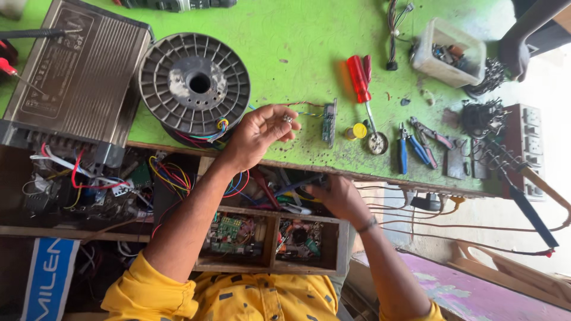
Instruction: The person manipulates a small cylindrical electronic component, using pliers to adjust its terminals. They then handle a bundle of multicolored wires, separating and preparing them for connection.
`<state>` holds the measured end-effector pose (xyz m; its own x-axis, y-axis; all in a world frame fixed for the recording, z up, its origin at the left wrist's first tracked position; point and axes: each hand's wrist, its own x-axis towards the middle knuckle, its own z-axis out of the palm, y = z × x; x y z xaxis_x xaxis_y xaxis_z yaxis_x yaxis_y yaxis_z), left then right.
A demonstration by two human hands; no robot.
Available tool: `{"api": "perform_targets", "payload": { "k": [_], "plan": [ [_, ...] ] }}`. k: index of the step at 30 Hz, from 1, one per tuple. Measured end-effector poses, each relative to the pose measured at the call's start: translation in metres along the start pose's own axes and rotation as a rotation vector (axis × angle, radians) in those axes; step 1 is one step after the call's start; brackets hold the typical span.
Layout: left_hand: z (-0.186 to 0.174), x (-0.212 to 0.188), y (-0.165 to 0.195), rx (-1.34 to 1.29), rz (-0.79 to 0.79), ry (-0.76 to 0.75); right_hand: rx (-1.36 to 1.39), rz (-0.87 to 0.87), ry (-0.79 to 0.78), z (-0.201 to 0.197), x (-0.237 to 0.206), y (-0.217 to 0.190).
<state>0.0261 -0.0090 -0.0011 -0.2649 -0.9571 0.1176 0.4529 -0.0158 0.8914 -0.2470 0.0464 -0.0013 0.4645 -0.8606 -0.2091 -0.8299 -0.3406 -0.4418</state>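
The left hand (259,134) is raised over the front edge of the green bench (285,47), palm turned up, its fingers (279,122) curled around a small metal part (287,119) pinched at the fingertips. Thin coloured wires (300,106) run from that spot to a narrow circuit board (329,123) lying flat on the bench just beside the hand. Close behind the wrist stands a large grey plastic spool (194,83), with a few coloured wire ends poking out at its lower rim.

The right hand (339,196) is down in the open wooden drawer (273,238) below the bench edge, fingers closed among a tangle of tools and wires; what exactly they grip I cannot tell. The drawer's front compartments hold green circuit boards and loose parts.

On the bench, right of the narrow board, lie a red-handled screwdriver (358,80), a small yellow cap (359,131), blue-handled pliers (406,151) and red-handled cutters (431,137). Farther back sits a clear plastic tub (449,53) of small parts. At the far left rests a ribbed metal power supply box (77,71), with a mess of coloured wires under it. A power strip (529,142) lies at the right end.
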Motion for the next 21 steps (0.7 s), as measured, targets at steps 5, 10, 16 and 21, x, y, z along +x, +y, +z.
{"api": "perform_targets", "payload": {
  "k": [5,10,16,21],
  "plan": [
    [0.004,-0.004,0.000,0.075,-0.018,0.004,0.034,0.023,0.156,0.011,-0.025,-0.018],
    [0.013,-0.005,0.001,0.115,-0.014,0.025,-0.566,-0.047,0.535,0.029,-0.012,-0.015],
    [0.018,-0.001,0.000,0.116,-0.010,0.048,-0.293,-0.064,0.277,0.016,-0.016,0.000],
    [0.014,0.002,-0.004,0.078,-0.007,0.057,-0.108,0.097,0.112,0.008,-0.038,-0.004]
  ]
}}
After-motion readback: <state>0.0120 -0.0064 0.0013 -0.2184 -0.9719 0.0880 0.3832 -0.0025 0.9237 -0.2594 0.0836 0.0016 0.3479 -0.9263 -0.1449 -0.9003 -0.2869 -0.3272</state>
